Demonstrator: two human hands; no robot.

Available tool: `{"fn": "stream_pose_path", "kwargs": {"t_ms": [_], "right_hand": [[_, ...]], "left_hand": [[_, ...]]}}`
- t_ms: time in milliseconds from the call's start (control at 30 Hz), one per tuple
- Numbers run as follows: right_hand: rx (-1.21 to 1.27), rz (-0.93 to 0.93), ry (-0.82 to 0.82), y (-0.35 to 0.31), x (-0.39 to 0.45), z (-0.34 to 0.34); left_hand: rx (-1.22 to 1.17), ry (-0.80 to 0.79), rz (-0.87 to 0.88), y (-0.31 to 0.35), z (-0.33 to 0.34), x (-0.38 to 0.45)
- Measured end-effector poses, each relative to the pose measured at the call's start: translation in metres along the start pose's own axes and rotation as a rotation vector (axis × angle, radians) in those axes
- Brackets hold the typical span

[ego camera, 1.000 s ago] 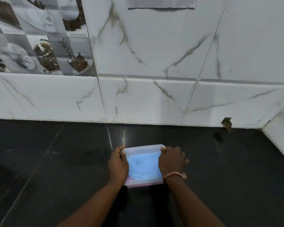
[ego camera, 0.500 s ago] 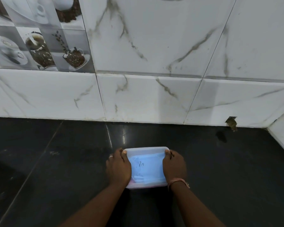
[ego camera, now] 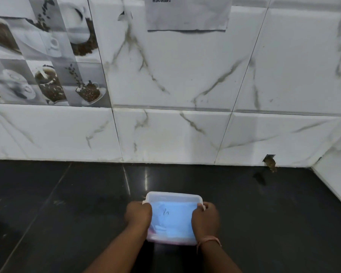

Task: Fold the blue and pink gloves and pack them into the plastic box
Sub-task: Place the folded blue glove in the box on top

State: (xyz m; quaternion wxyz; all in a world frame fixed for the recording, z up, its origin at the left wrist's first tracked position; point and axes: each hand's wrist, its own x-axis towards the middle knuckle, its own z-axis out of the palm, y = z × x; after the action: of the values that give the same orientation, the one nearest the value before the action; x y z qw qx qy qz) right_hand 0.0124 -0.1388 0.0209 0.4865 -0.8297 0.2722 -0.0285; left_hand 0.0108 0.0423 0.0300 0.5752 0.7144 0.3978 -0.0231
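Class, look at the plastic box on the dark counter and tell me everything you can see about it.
The translucent rectangular plastic box has rounded corners and its lid on. It lies flat on the glossy black counter, short of the marble-tiled wall. Blue glove material shows through the top, pink along the near edge, with a small dark mark on the lid. The left hand and right hand clasp its two sides.

Soft, even light; a glare streak on the dark countertop (ego camera: 146,180); wide-angle bending at edges; slight blur.

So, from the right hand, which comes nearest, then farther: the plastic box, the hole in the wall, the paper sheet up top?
1. Plastic box: gripped by the right hand.
2. Wall hole: right, at the counter's back edge.
3. Paper sheet: high on the wall.
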Motion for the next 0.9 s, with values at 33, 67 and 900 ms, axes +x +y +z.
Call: {"fn": "stream_pose_path", "kwargs": {"t_ms": [33,67,900], "right_hand": [[0.060,-0.001,0.002,-0.004,0.005,0.000],[0.109,-0.018,-0.001,-0.009,0.011,-0.002],[0.200,-0.148,0.022,-0.065,0.162,0.082]], "left_hand": [[-0.049,-0.004,0.014,0.001,0.002,0.002],[-0.095,-0.005,0.021,0.004,0.002,0.005],[-0.268,0.078,0.242,0.080,0.066,0.133]]}}
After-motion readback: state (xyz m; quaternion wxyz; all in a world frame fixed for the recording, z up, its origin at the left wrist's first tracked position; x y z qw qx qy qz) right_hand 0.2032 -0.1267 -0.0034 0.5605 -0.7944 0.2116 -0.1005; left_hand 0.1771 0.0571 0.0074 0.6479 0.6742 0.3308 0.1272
